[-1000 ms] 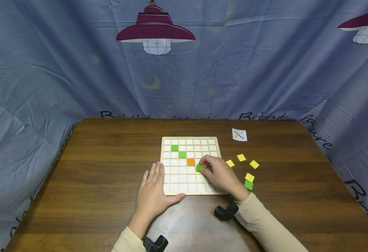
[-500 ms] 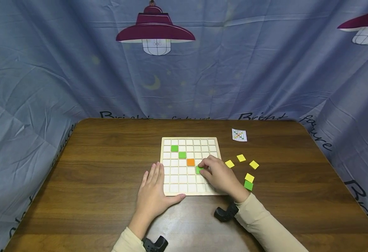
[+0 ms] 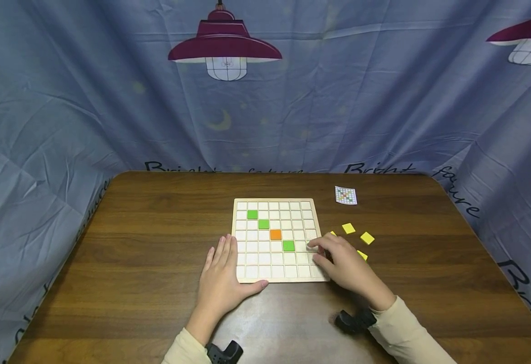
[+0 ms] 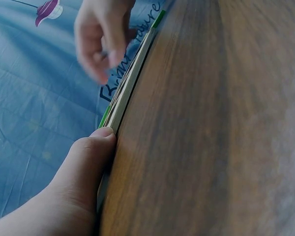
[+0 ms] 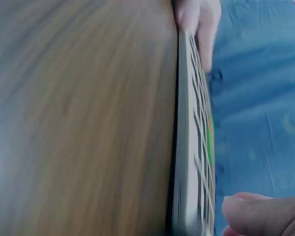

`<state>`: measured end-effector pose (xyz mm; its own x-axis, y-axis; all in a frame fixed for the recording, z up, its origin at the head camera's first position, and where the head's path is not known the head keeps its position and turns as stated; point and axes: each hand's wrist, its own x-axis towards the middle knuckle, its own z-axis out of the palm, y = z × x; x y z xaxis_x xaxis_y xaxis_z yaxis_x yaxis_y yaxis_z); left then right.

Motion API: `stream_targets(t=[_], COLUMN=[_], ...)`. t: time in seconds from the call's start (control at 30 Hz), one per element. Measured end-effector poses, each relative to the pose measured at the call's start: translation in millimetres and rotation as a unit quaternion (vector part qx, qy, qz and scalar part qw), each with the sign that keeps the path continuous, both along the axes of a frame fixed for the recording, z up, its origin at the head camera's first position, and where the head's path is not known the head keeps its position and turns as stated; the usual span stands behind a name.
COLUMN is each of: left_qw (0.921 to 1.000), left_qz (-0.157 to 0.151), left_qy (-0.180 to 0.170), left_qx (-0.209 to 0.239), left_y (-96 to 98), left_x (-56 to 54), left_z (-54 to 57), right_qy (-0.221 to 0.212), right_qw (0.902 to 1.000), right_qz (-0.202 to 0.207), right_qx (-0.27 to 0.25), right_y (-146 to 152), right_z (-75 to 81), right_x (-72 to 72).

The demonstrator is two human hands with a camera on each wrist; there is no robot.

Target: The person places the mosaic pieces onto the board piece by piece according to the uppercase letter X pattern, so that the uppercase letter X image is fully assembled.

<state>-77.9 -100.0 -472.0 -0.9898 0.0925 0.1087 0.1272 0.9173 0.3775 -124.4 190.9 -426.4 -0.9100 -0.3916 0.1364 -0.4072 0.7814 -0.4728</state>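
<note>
A pale square grid board [image 3: 276, 272] lies on the table. Along its diagonal sit two green tiles, an orange tile [image 3: 275, 234] and, closer to the front right, another green tile [image 3: 289, 245] flat in its cell. My left hand [image 3: 220, 285] rests at the board's left edge with straight fingers, its thumb [image 4: 96, 142] against the front edge. Over the board's right side is my right hand [image 3: 349, 264], with relaxed fingers, thumb apart from them and nothing held. In the right wrist view its thumb tip [image 5: 241, 211] is off the board's surface.
Right of the board lie loose yellow tiles [image 3: 348, 228], some partly covered by the right hand. A loose green tile [image 4: 159, 18] shows past the board's corner in the left wrist view. A small printed grid card [image 3: 346, 195] lies behind. A blue curtain [image 3: 111, 101] hangs beyond the table.
The right hand has let go of the green tile, which now lies in the board's cell, and has moved right toward the loose tiles. The left hand has stayed put.
</note>
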Motion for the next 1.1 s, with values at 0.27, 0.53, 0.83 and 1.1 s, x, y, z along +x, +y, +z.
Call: stream_targets(t=[0.27,0.53,0.83,1.1], left_qw=[1.0,1.0,1.0,1.0], left_qz=[0.0,-0.001,-0.001,-0.003], left_qy=[0.005,0.003,0.005,0.001], left_qx=[0.002,-0.002,-0.006,-0.006], left_y=[0.7,0.5,0.1,0.5], left_x=[0.0,0.5,0.3,0.5], left_z=[-0.5,-0.3,0.3,0.3], right_qy=[-0.009,-0.037,-0.053,-0.05], right_qw=[0.9969,0.9941,0.9955,0.9968], right_qz=[-0.048,-0.064,-0.067,-0.06], right_qx=[0.062,0.079,0.043,0.017], right_y=[62,84,85,82], right_z=[5.9,5.5,-2.9,-6.7], right_x=[14.5,24.3,18.3,13.0])
